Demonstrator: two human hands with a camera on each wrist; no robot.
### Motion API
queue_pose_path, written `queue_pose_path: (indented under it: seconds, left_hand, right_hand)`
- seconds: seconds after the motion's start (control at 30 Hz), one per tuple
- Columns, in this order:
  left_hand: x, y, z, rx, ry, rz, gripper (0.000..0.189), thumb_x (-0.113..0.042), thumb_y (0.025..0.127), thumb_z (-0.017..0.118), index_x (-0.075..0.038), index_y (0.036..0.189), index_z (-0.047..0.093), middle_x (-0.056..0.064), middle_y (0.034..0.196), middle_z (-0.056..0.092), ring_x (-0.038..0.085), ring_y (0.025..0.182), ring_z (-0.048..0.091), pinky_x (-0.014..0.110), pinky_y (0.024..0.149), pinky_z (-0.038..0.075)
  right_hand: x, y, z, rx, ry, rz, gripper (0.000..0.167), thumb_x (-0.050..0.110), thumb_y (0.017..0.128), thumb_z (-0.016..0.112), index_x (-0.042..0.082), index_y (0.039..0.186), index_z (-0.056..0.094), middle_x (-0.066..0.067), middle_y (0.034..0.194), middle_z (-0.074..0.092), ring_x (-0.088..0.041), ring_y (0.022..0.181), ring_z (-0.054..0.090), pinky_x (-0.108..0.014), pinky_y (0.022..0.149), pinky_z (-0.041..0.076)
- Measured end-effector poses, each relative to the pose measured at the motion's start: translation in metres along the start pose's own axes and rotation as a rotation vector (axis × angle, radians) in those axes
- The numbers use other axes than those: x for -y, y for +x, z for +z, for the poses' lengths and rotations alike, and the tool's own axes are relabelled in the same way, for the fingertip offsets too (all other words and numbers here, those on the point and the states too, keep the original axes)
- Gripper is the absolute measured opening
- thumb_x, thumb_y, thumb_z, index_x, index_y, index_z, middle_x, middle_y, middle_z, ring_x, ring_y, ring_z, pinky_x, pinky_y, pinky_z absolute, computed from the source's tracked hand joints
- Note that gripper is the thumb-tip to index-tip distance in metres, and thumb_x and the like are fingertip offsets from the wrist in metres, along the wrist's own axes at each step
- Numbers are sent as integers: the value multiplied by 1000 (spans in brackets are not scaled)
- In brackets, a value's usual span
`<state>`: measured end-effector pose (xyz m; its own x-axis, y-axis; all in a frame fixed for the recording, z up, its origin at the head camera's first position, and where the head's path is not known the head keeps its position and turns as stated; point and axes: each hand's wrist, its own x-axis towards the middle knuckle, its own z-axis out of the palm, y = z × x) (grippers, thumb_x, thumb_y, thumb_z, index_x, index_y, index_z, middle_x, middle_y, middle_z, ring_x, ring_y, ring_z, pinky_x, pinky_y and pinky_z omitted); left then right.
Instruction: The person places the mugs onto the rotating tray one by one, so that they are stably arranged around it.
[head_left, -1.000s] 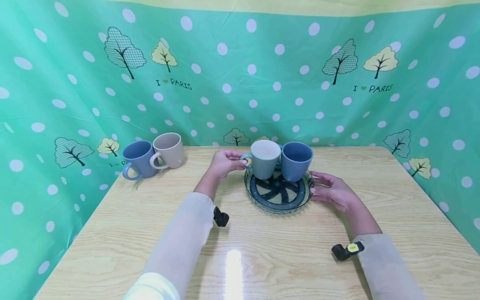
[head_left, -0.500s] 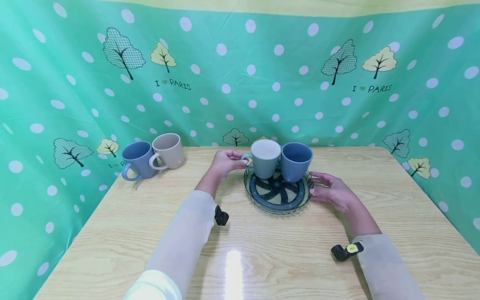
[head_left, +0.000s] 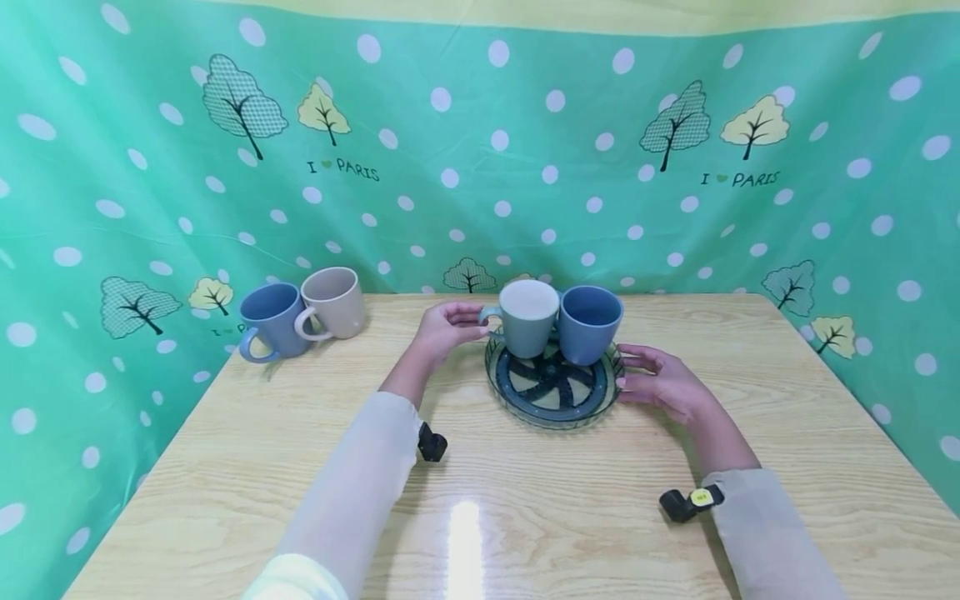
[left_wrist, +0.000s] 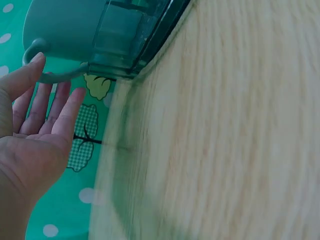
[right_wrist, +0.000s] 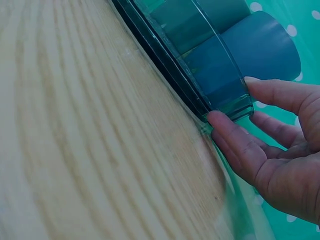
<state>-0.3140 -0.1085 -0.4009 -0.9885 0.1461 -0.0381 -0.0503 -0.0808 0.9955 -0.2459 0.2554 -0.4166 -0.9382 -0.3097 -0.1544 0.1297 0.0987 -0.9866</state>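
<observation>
A pale green mug (head_left: pixel 528 325) with a whitish top and a blue mug (head_left: pixel 589 327) stand side by side in the back part of a round, low-walled glass tray (head_left: pixel 558 419). My left hand (head_left: pixel 446 330) is at the green mug's handle (left_wrist: pixel 60 77). In the left wrist view its thumb tip meets the loop while the other fingers lie nearly straight behind it. On the tray's right side, my right hand (head_left: pixel 658 383) holds the glass edge, thumb (right_wrist: pixel 280 94) up at the rim and a finger low by the base.
At the table's (head_left: pixel 360 483) back left edge stand another blue mug (head_left: pixel 276 321) and a beige mug (head_left: pixel 334 304), close together, handles toward the front left. A green dotted curtain (head_left: pixel 420 142) hangs right behind the table.
My left hand has drawn slightly left, its thumb slipping out of the green mug's handle. The right hand, tray and mugs stay put; the head view shifts a little.
</observation>
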Motion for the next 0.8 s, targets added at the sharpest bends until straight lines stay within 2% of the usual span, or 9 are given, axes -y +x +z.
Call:
queue_pose_path:
  seconds: [0.17,0.3,0.43,0.63,0.8]
  left_hand:
    - [-1,-10,-10,-4,31,30,45,9,81,73,4,124,61,18,119,66,22,105,66,30,91,56]
    - [-2,-15,-14,5,21,61,42,8,81,74,5,121,62,16,115,68,19,100,68,31,91,56]
    - [-2,-18,-16,13,10,91,42,8,80,74,9,120,61,17,113,69,17,95,69,32,90,57]
    - [-2,-26,-18,-5,31,116,34,5,79,77,5,112,66,14,108,71,17,94,69,31,90,56]
    - [-5,-34,-18,-1,9,133,35,5,80,75,7,113,64,22,114,66,17,92,68,32,90,57]
  right_hand:
    - [2,2,-2,-6,-36,-1,64,6,98,57,-6,150,22,-34,148,28,-30,113,58,-41,93,55]
    - [4,4,-5,-6,-25,-5,60,1,99,52,-9,149,22,-34,147,29,-24,107,61,-41,93,55]
    - [4,4,-7,-11,-27,-14,59,1,98,52,-10,149,23,-35,147,29,-21,106,62,-41,92,56]
    - [5,3,-7,-26,-40,-24,60,3,98,55,-9,148,25,-35,146,32,-19,105,62,-40,92,56]
    - [6,5,-6,-48,-66,-39,59,4,97,57,-7,148,29,-34,144,35,-22,108,62,-39,93,55]
